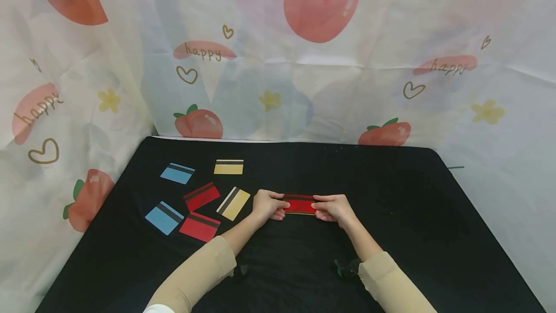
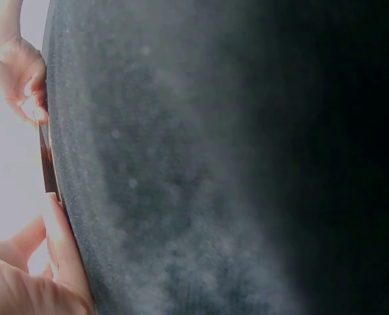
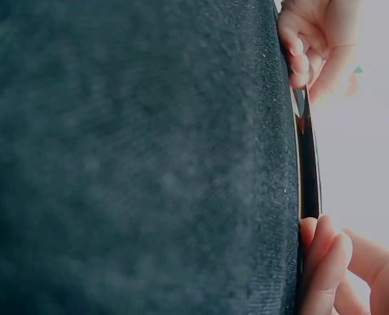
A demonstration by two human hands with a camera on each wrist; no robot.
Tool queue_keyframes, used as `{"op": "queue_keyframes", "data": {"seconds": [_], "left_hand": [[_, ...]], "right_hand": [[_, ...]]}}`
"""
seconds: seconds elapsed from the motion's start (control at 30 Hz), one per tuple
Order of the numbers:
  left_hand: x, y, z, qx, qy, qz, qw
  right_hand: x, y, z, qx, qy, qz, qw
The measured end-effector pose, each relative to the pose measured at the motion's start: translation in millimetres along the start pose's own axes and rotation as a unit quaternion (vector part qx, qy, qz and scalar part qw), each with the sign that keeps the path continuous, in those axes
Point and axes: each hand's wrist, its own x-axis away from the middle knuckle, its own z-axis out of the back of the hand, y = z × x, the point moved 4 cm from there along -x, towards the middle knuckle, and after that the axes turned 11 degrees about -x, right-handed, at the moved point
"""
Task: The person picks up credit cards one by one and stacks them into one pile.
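Observation:
In the head view, a red card [image 1: 299, 204] with a dark stripe is pinched between both hands at mid-table. Its left end is gripped by the left hand [image 1: 268, 205], its right end by the right hand [image 1: 333, 208]. A thin gold edge [image 1: 299, 214] shows just below the red card, seemingly a yellow card under it. Both wrist views see the card edge-on, low over the black cloth. There the left hand [image 2: 30, 275] and right hand [image 3: 338, 269] have thumb and fingers at its ends. A dark gap shows between red card and gold edge in the right wrist view.
Left of the hands lie loose striped cards: two blue cards [image 1: 177, 173], two red cards [image 1: 200, 227] and two yellow cards [image 1: 233, 204]. Black cloth covers the table [image 1: 417, 206]. A printed white curtain [image 1: 330, 91] hangs behind it and along the left side.

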Motion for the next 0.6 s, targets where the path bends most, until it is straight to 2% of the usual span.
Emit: {"op": "queue_keyframes", "data": {"seconds": [0.6], "left_hand": [[-3.4,-1.3,-0.7,-0.057,0.033,-0.009,0.9978]], "right_hand": [[1.9,-1.7,-0.1,0.042,0.007,0.024,0.999]]}}
